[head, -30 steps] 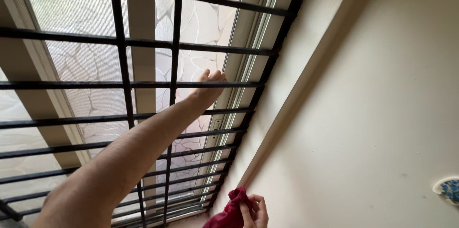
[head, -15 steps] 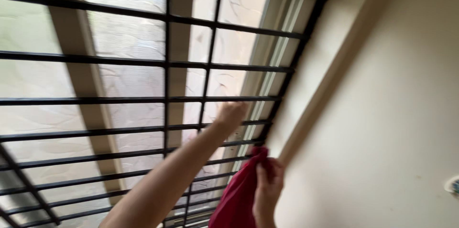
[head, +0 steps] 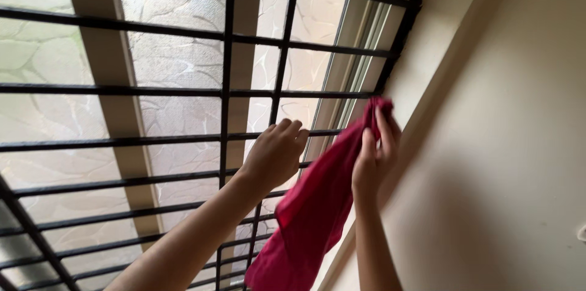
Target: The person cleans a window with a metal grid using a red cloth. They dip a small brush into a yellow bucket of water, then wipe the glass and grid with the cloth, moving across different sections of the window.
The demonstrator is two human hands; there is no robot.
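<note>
My left hand (head: 276, 155) reaches up to the black metal window grille (head: 227, 91), and its fingers curl over one of the horizontal bars near the grille's right side. My right hand (head: 373, 158) is raised beside it and grips a red cloth (head: 311, 218). The cloth's top end lies against the right edge of the grille, and the rest hangs down between my two forearms. Behind the bars is patterned frosted glass (head: 177, 53).
A pale window frame (head: 360, 35) with sliding tracks runs along the right side of the grille. A cream wall (head: 500, 144) fills the right half of the view. A small round fitting shows at the far right edge of the wall (head: 582, 232).
My right hand has risen with the red cloth from the bottom of the view to the grille's right edge. My left hand dropped lower on the bars, and the camera moved closer.
</note>
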